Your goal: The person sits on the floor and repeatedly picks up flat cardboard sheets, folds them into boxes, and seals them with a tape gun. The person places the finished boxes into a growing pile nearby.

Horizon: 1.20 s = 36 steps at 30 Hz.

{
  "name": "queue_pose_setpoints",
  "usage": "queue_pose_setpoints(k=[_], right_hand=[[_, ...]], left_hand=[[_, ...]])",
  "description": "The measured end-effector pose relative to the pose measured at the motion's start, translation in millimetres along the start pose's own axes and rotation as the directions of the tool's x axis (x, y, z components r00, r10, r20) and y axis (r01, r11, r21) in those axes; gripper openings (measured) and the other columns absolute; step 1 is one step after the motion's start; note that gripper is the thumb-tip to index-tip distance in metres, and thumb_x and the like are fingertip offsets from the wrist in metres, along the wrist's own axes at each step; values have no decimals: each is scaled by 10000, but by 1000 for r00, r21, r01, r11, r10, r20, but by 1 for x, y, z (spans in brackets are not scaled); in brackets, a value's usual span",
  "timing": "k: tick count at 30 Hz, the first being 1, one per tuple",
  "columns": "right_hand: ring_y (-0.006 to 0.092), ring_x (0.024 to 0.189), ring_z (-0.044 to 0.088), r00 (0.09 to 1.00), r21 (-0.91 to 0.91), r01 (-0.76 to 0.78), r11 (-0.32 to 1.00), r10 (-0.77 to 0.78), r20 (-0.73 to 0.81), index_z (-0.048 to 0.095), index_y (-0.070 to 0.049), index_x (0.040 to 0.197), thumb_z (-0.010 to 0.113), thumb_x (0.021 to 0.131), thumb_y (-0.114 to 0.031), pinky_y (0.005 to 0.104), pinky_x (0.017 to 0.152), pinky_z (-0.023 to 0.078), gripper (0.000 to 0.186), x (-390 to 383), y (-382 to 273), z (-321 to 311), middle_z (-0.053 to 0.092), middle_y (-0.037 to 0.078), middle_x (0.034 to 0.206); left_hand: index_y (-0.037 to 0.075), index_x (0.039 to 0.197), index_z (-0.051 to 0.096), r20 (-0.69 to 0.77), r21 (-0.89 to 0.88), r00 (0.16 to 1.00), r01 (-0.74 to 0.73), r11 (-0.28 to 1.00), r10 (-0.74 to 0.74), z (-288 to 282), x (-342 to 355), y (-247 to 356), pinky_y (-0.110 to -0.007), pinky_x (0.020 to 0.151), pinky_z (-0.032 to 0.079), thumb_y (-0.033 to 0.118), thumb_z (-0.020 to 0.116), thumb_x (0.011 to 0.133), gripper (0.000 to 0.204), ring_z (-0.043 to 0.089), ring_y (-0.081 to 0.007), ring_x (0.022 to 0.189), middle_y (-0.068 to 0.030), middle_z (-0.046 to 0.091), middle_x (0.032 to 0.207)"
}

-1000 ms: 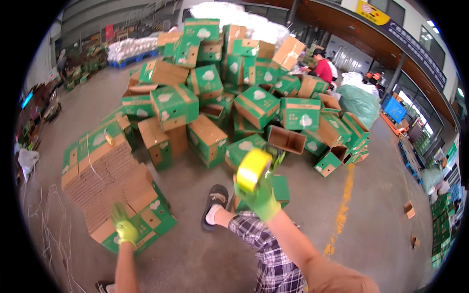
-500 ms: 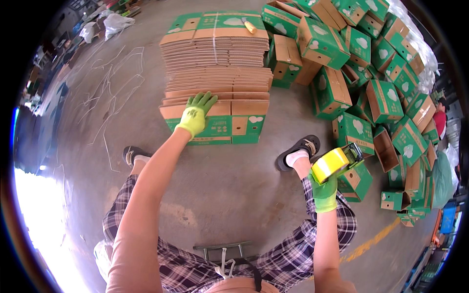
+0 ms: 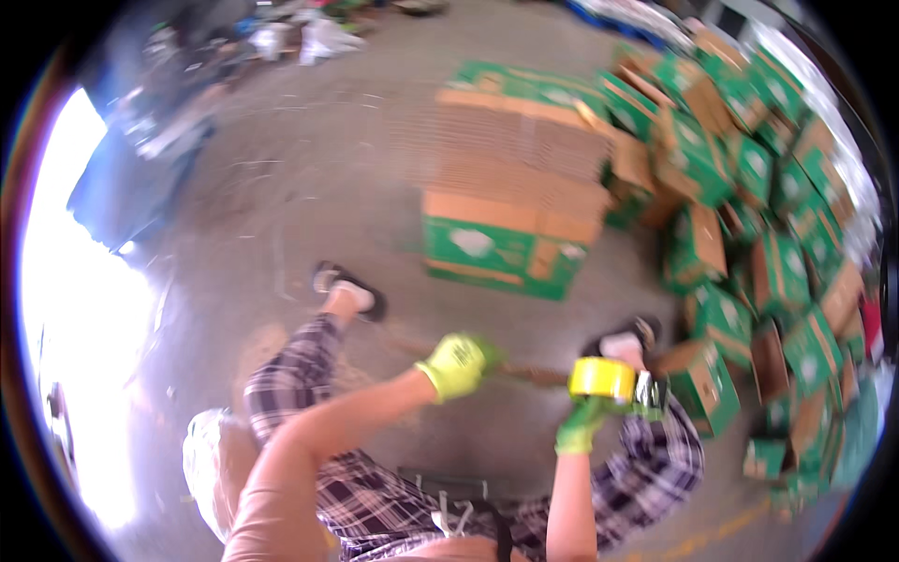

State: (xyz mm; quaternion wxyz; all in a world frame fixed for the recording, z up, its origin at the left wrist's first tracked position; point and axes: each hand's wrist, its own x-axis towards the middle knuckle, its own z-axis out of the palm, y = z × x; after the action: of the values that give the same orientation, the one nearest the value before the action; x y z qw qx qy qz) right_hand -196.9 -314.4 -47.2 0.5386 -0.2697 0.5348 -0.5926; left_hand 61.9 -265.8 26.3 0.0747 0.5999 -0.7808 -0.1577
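My left hand (image 3: 460, 364), in a yellow-green glove, is closed on a thin brown piece (image 3: 532, 373), apparently a flattened carton seen edge-on and smeared by motion. My right hand (image 3: 582, 423), gloved in green, grips a tape dispenser (image 3: 648, 393) with a roll of yellow tape (image 3: 599, 379), beside the carton's right end. Beyond my hands stands a stack of flattened green-and-brown cartons (image 3: 506, 239), a small yellow object (image 3: 588, 112) on its top.
A large heap of green cartons (image 3: 805, 347) fills the right side, with white wrapped material (image 3: 833, 159) behind it. A white bag (image 3: 211, 464) is by my left leg. Plastic bags (image 3: 323, 39) lie at the back left, near blue sheeting (image 3: 122, 187). My slippered feet are on the floor.
My left hand has left the stack and drawn back toward me with the thin brown piece. The tape dispenser has moved lower and slightly left in view. The view has swung round.
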Motion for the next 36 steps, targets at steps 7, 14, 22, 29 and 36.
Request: queue_pose_setpoints(k=[7, 14, 22, 29, 36], right_hand=[[102, 757, 523, 999, 32, 43, 999, -42, -26, 477, -86, 1201, 567, 972, -239, 248, 615, 440, 289, 4, 46, -32, 548, 11, 968], [188, 845, 564, 998, -27, 0, 1000, 2, 55, 584, -65, 1125, 603, 874, -269, 341, 740, 458, 324, -35, 22, 19, 592, 28, 989], [285, 1030, 541, 955, -233, 20, 972, 50, 293, 581, -116, 1217, 669, 810, -315, 423, 892, 432, 462, -52, 34, 42, 581, 94, 1151], [370, 1191, 520, 880, -508, 237, 828, 39, 474, 578, -161, 1297, 726, 753, -355, 494, 1025, 410, 596, -57, 26, 11, 571, 152, 1293], [395, 777, 643, 124, -92, 974, 209, -145, 982, 655, -55, 962, 682, 793, -272, 448, 675, 520, 276, -44, 57, 42, 668, 177, 976]], left_hand=[[124, 996, 680, -16, -575, 878, 383, 723, -478, 7, -95, -76, -489, 1050, 367, 370, 731, 785, 328, 521, -353, 1153, -106, 633, 1103], [69, 994, 628, -539, -542, 362, 542, 642, -760, 44, -99, -65, -474, 908, 447, 261, 804, 710, 386, 524, -373, 1072, -154, 577, 1092], [52, 965, 629, -517, -657, 479, 309, 688, -709, 3, -81, -9, -489, 752, 462, 254, 644, 886, 218, 604, -418, 932, -213, 645, 1003], [48, 1080, 653, 318, -60, 884, 379, 924, -342, 36, -78, -4, -419, 788, 529, 219, 594, 861, 284, 656, -356, 934, -185, 683, 1002], [103, 1061, 704, 495, -131, 844, 310, 942, -209, 23, -83, -25, -435, 857, 509, 255, 539, 864, 299, 636, -330, 1040, -149, 686, 1092]])
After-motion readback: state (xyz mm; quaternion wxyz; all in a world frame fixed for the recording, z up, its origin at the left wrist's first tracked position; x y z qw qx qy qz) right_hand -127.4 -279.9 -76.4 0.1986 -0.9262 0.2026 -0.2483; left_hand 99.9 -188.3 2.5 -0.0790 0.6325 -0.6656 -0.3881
